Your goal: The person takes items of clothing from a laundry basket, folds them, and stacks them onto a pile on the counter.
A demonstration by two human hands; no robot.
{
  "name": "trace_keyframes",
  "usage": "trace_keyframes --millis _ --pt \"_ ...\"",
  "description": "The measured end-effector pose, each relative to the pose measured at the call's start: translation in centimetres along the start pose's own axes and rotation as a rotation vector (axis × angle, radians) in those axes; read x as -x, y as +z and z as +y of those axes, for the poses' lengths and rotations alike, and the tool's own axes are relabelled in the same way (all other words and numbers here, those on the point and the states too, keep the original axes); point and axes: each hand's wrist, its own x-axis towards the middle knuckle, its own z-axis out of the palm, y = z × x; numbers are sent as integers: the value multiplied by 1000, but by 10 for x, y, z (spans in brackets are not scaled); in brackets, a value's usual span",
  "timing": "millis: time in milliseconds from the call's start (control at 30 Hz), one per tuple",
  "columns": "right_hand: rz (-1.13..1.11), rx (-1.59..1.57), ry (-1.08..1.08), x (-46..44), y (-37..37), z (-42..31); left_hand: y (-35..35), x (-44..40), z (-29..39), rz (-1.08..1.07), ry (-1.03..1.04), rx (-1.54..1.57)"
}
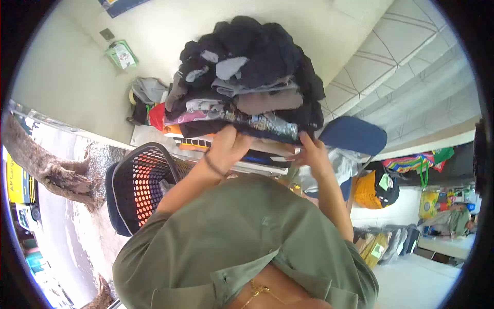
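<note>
A tall pile of folded clothes (267, 98), mostly black with some grey and printed pieces, stands in front of me. My left hand (226, 149) is at the pile's lower front edge, its fingers closed on the dark printed garment (262, 124). At the front right corner of the same garment is my right hand (311, 154), its fingers bent round the edge. More folded clothes, orange, white and striped, lie under and beside the pile's lower left. My fingertips are partly hidden by the cloth.
A black plastic basket (149, 185) stands at the left. To the right are a blue chair (352, 136) with grey cloth, a yellow and black bag (373, 189), and hanging clothes (391, 244). A person (455, 221) is far right.
</note>
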Motion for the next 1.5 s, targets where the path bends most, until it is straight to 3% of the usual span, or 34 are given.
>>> trace_keyframes --millis 67,133,167,200,233,267,300,367,400,433,467,500,567,667,900,967,1000,1033,1067,1100,1133,1167,1200,1233,1333,1467,1500 --pt "-22 478 -66 7 -29 -14 -9 24 -6 97 -406 941" --pt "155 828 -266 26 -59 -56 -22 36 76 28 -527 224" --pt "297 948 -418 27 -72 -70 -35 38 113 -96 -469 -145" --pt "423 792 -661 25 -72 -89 -45 35 128 -43 -140 -312" --pt "542 623 -892 21 -70 -112 -41 23 160 138 87 -306" --pt "566 503 -970 25 -55 -145 -47 4 180 269 373 -514" --pt "591 379 -1048 22 -35 -175 -32 -16 216 470 379 -516" --pt "388 186 -1144 -22 -14 -206 -83 -101 203 487 923 -1103" --pt "369 193 -1116 -55 -1 -205 -50 -103 221 515 732 -1213" --pt "351 202 -1089 -87 14 -190 -58 -127 185 619 820 -1228" --pt "341 432 -989 -99 38 -158 -46 -115 178 373 474 -1492" --pt "326 659 -882 -95 60 -128 -46 -107 142 191 562 -1309" --pt "422 974 -876 -57 78 -102 -49 -77 90 285 594 -1396" --pt "490 995 -908 -43 89 -96 -54 -60 88 346 632 -1368" --pt "295 816 -941 -60 71 -127 -74 -60 132 323 699 -1269" --pt "478 1176 -860 -28 79 -151 -113 -44 151 472 586 -1197" --pt "559 1251 -1004 -13 83 -159 -147 -40 149 586 617 -1105" --pt "644 1319 -1151 4 88 -167 -183 -36 139 686 552 -806" --pt "491 1170 -1292 31 95 -179 -214 -31 114 921 542 -797" --pt "342 1008 -1431 53 106 -185 -250 -22 82 1050 391 -1087" --pt "160 859 -1516 71 117 -184 -285 -14 31 1063 316 -1203" --pt "32 778 -1529 82 125 -179 -304 -4 -13 969 259 -1231" --pt "-84 706 -1528 89 132 -171 -322 4 -63 782 52 -1351" --pt "-166 650 -1505 93 137 -161 -303 11 -72 609 -146 -1453" --pt "-275 503 -1410 92 147 -136 -307 29 -149 537 -253 -1592" --pt "-311 286 -1309 91 151 -124 -324 22 -146 429 -326 -1441" --pt "-311 215 -1279 88 153 -126 -332 20 -145 578 -384 -1301"
